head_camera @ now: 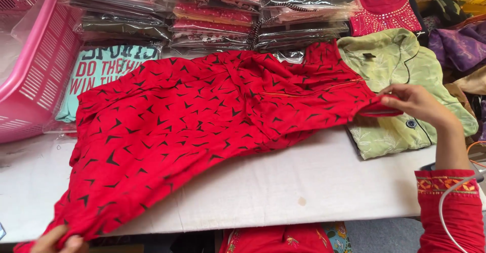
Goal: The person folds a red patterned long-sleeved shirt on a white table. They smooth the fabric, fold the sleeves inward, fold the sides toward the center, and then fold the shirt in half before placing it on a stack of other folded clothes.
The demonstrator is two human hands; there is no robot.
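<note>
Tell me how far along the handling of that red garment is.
Done: the red black-patterned fabric garment lies spread across the white table. In hand: the right hand pinches its sleeve end, the left hand grips its hem. Left: no fold is made yet; it lies open and rumpled.

A white cloth-covered desk (pixel 314 182) fills the view under soft, even light. A pink slatted plastic basket (pixel 35 70) stands at its left end, and stacks of clear-bagged folded clothes (pixel 212 15) line its far edge.
</note>
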